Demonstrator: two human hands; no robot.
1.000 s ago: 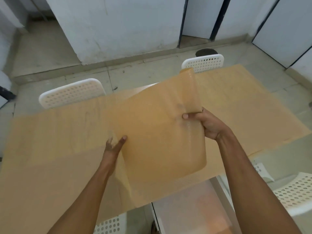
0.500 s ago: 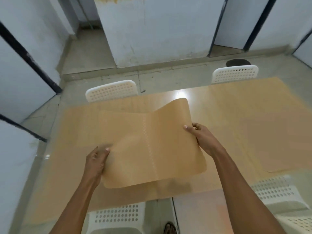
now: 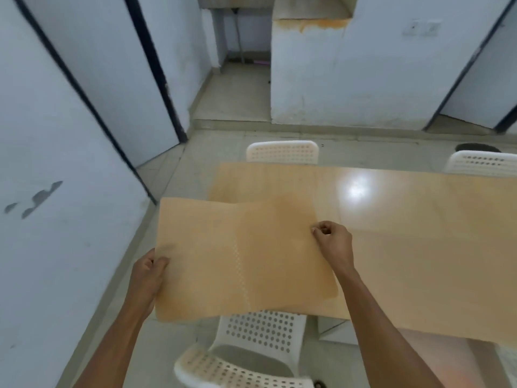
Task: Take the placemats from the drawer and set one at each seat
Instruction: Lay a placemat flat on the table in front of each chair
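- My left hand [image 3: 147,275] grips the left edge of the placemat [image 3: 237,259], thumb on top, fingers curled under.
- My right hand [image 3: 331,243] pinches the placemat's right edge near its far corner, fingers curled.
- The placemat is tan and rectangular, with a band of small pale dots down its middle. It spans the table [image 3: 419,233] at its left end; its left part juts past the table's left edge over the floor [image 3: 173,175], and its near edge overhangs the near chair [image 3: 260,331].
- Table edges: the far edge runs just beside the two far chair backs; the left edge is hidden under the placemat.
- Open room: bare floor lies between the table's left end and the white wall panels [image 3: 70,121], and a passage opens beyond.
- Count: one placemat, one table, two hands, three white perforated chairs: near chair, far chair [image 3: 282,152], far-right chair [image 3: 481,162].
- Writing: I cannot read any on the placemat, chairs or walls.
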